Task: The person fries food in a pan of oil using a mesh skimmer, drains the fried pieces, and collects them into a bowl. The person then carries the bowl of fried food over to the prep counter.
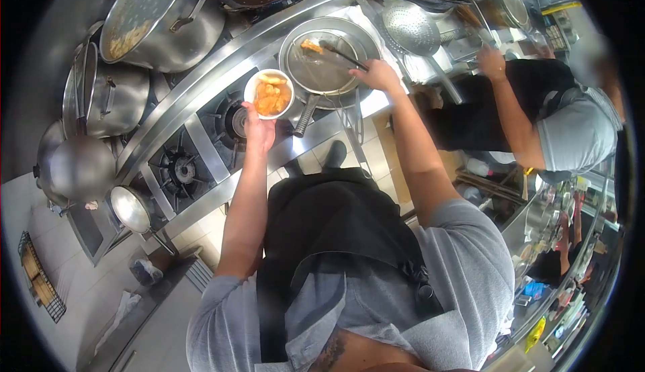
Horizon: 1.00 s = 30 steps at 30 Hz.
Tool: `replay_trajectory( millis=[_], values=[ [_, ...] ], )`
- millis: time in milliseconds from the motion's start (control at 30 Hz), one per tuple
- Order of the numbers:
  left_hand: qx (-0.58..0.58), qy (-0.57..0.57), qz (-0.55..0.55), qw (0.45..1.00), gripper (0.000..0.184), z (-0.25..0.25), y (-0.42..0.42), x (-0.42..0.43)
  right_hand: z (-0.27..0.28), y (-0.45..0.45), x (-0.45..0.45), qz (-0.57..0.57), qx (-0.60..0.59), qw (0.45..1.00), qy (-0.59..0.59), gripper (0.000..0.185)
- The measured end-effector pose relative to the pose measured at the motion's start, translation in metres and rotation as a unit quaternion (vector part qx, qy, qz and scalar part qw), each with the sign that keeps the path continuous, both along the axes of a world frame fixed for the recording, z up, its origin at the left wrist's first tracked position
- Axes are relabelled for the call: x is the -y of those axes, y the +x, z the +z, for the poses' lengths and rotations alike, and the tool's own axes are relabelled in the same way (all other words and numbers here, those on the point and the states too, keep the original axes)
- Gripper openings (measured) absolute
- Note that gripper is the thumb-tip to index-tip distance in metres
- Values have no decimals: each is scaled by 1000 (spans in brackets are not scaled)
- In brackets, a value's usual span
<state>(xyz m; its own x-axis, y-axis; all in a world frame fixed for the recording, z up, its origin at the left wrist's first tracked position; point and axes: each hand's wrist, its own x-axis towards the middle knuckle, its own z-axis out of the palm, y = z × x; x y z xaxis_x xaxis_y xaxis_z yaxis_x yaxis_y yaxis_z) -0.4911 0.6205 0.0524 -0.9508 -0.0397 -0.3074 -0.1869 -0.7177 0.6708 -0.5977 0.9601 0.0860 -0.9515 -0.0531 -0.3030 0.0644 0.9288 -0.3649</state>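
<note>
In my left hand (259, 130) is a white bowl (290, 108) with several orange-brown fried pieces (270, 95) in it. My fingers wrap round its near side. My right hand (378, 76) is closed on dark tongs (346, 56), which point left over a round strainer (321, 76) set in a wider metal basin (368, 36). An orange fried piece (311, 45) is at the tips of the tongs. Whether the tips grip it or only touch it, I cannot tell. The strainer's handle (306, 117) points toward me, right of the bowl.
Gas burners (180, 168) lie below left of the bowl. Large steel pots (168, 29) stand at the upper left, and a small pan (130, 209) sits at the stove's left end. On the right are a perforated skimmer (411, 28) and a co-worker's arm (514, 113), close to my right arm.
</note>
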Motion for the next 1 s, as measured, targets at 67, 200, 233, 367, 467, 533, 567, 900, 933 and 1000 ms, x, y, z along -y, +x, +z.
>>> replay_trajectory(
  millis=[67, 200, 233, 367, 467, 533, 567, 900, 933, 1000],
  values=[
    [-6, -18, 2, 1000, 80, 2, 9, 2, -2, 2, 9, 6, -16, 999, 28, 56],
    [5, -53, 1, 999, 80, 3, 16, 0, 7, 11, 8, -15, -5, 999, 32, 50],
    [17, -65, 10, 998, 79, -2, 16, 1, 3, 13, 4, -12, -15, 1000, 16, 50],
    [24, -66, 36, 997, 68, -16, 6, 1, 37, 39, -15, -34, -60, 996, -65, 49],
    [11, -50, 24, 998, 64, -30, -13, -1, 103, 75, -12, -32, -59, 987, -148, 41],
    [7, -58, 16, 998, 66, -23, -26, -11, 135, 97, 0, -8, -82, 986, -148, 42],
    [9, -62, 18, 998, 68, -20, -32, -17, 147, 106, 7, 16, -104, 984, -147, 42],
    [-2, 38, -141, 989, 66, -8, -71, -29, 152, 173, 59, -132, -96, 983, -90, 63],
    [-8, 65, -147, 987, 71, -16, -74, -23, 140, 181, 60, -169, -161, 970, -71, 57],
    [-28, -3, -177, 984, 80, -26, -86, -12, 130, 191, 64, -234, -153, 957, -75, 59]
  ],
)
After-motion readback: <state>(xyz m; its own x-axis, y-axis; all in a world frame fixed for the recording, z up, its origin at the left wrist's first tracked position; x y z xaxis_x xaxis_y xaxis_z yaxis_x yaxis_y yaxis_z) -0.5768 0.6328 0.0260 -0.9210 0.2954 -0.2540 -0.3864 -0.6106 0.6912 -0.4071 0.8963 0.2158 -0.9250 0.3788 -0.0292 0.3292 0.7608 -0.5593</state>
